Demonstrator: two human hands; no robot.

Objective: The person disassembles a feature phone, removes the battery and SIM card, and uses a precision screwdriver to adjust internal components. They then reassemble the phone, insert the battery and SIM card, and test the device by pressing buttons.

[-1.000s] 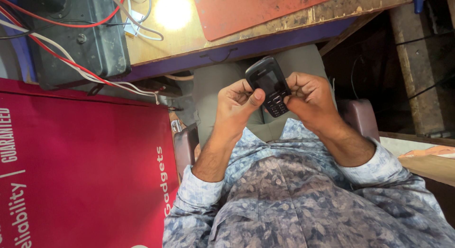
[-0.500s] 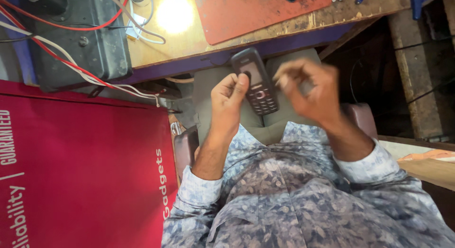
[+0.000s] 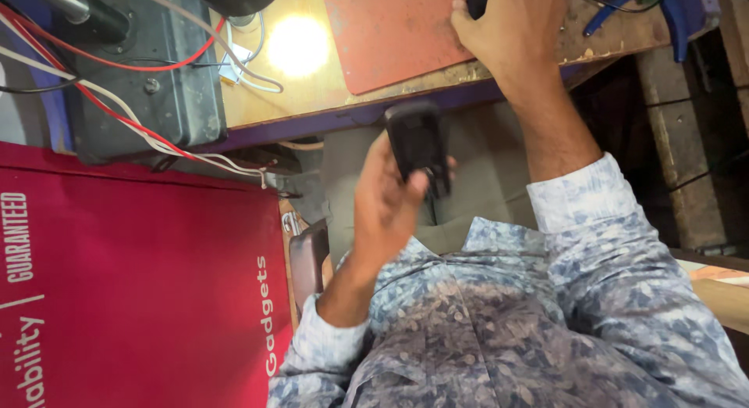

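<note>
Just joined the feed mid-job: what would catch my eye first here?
The left hand holds a small dark phone upright above the lap, in the middle of the view. The right hand reaches onto the orange mat on the wooden bench, touching a dark object there. A bright lamp glare shines beside the mat.

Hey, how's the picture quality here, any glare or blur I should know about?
Head view: a blown-out bright spot glares on the wooden bench, washing out detail there; the left hand and the dark phone it holds are slightly soft; the right hand on the orange mat is sharper; the space under the bench is in deep shadow.
</note>
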